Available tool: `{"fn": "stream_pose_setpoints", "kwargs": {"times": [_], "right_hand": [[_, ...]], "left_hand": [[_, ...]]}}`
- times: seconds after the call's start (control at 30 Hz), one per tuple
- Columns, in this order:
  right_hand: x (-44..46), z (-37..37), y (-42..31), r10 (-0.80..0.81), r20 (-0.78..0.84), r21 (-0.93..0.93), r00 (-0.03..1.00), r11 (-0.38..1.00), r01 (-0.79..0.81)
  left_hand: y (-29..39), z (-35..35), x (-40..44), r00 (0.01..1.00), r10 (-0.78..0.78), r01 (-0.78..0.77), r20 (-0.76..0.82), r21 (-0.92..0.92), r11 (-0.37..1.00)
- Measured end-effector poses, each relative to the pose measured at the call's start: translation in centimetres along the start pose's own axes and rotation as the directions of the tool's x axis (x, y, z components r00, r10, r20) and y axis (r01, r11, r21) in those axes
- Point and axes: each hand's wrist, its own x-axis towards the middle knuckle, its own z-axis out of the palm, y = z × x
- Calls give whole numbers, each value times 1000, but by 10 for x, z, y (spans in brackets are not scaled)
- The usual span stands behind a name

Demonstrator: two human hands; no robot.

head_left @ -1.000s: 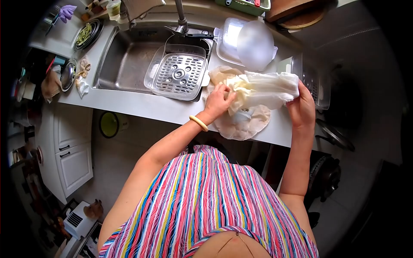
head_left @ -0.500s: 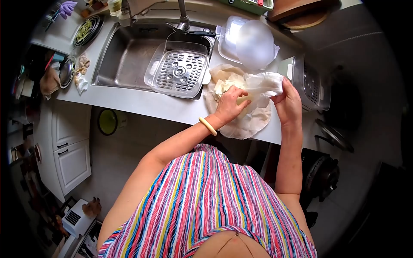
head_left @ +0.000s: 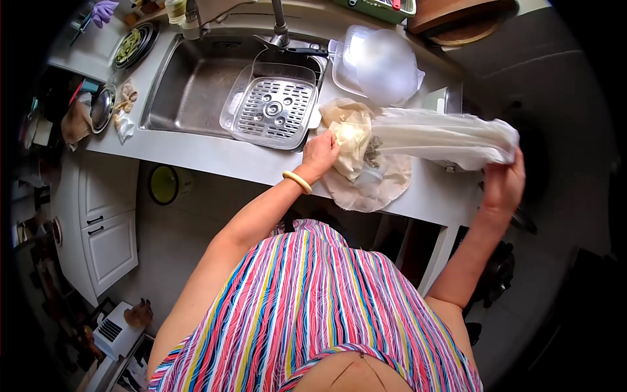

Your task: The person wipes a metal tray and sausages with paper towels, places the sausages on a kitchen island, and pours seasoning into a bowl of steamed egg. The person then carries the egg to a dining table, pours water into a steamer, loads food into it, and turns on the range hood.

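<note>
On the counter right of the sink, my left hand [head_left: 320, 154] is closed on the edge of a crumpled cream cloth [head_left: 351, 140]. My right hand [head_left: 504, 185] is out to the right, its fingers closed on the end of a thin white plastic bag [head_left: 444, 137]. The bag stretches sideways from the cream cloth to that hand, partly see-through. Beneath both lies a round beige cloth [head_left: 395, 186] with a wavy edge, overhanging the counter's front. A small grey-brown mottled patch [head_left: 373, 151] shows between cloth and bag; I cannot make out what it is.
A clear tub with a perforated metal steamer tray [head_left: 274, 108] rests over the right part of the sink [head_left: 189, 85]. Behind my hands are translucent plastic containers [head_left: 385, 65]. A plate of green food [head_left: 130, 47] and a metal lid [head_left: 102, 110] sit at the left.
My right hand has swung far to the right, drawing the white bag out long. My left hand has shifted slightly left and now grips the cream cloth's edge.
</note>
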Motion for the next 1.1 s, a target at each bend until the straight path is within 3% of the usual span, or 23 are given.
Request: {"fn": "stream_pose_setpoints", "kwargs": {"times": [0.03, 0.1, 0.13, 0.23, 0.27, 0.37, 0.4, 0.43, 0.47, 0.5, 0.53, 0.57, 0.6, 0.63, 0.67, 0.7, 0.73, 0.8, 0.87, 0.97, 1.0, 1.07, 1.1], "right_hand": [[-6, -11, -18, -12, 131, 33, 991, 999, 8], [-17, -30, -52, -84, 16, -25, 996, 996, 85], [-26, -34, -66, -107, 73, -28, 991, 994, 110], [-52, -50, -98, -208, -19, -114, 978, 972, 204], [-66, -47, -95, -405, -334, -378, 851, 885, 273], [-61, -110, -79, -457, -284, -527, 843, 809, 261], [-58, -111, -57, -502, -347, -632, 792, 749, 198], [-54, -136, -38, -540, -258, -754, 801, 631, 183], [-53, -151, -20, -600, -132, -936, 789, 337, 99], [-50, -181, -2, -594, 2, -996, 804, 68, 52], [-52, -178, 15, -536, 99, -971, 838, -237, -37], [-54, -198, 29, -396, 29, -842, 918, -504, -191], [-60, -216, 49, -373, 39, -685, 927, -685, -247], [-62, -203, 66, -384, -104, -644, 918, -677, -356], [-58, -189, 80, -364, -124, -747, 923, -578, -328], [-51, -192, 100, -310, -49, -858, 949, -473, -199], [-45, -182, 124, -278, -85, -945, 957, -281, -166], [-27, -167, 166, -168, -165, -980, 972, -82, -181], [-1, -169, 200, -239, -82, -990, 967, -91, -107], [16, -152, 212, -283, -153, -895, 947, -367, -254], [19, -155, 212, -275, -117, -880, 954, -417, -228], [29, -163, 203, -33, -258, -879, 966, -407, -249], [30, -162, 195, 90, -321, -877, 943, -405, -260]], "left_hand": [[-3, 4, 1, 1000, -25, 25, 8, 0, 1000], [-7, 9, 3, 996, -46, 33, -79, -161, 986], [-7, 10, 4, 991, -61, 31, -120, -239, 970], [3, 6, 6, 984, -29, -54, -177, -445, 894], [5, 4, 5, 992, 68, -103, -104, -377, 921], [1, -3, -3, 958, 170, -220, -230, -208, 953], [9, -18, -15, 979, 107, -150, -175, -255, 955], [2, -22, -26, 988, 59, -96, -141, -274, 957], [-8, -25, -38, 992, -6, -27, -124, -260, 965], [-18, -25, -49, 991, -76, 48, -108, -245, 968], [-30, -21, -55, 989, -67, 40, -130, -200, 979], [-42, -16, -59, 986, -56, 31, -156, -155, 987], [-49, -11, -59, 982, -41, 20, -185, -113, 993], [-51, -7, -56, 982, -91, 69, -166, -133, 989], [-51, 1, -51, 979, -141, 119, -145, -153, 981], [-48, 7, -44, 974, -190, 168, -123, -172, 971], [-35, 7, -41, 957, -240, 226, -162, -101, 969], [-34, 7, -42, 961, -175, 165, -215, -65, 984], [-32, 9, -42, 953, -116, 107, -281, -47, 993], [-36, 17, -41, 947, -164, 138, -278, -110, 984], [-33, 16, -38, 955, -203, 182, -218, -114, 977], [-26, 14, -26, 955, -280, 269, -93, -116, 956], [-28, 16, -22, 962, -249, 242, -109, -73, 968]]}}
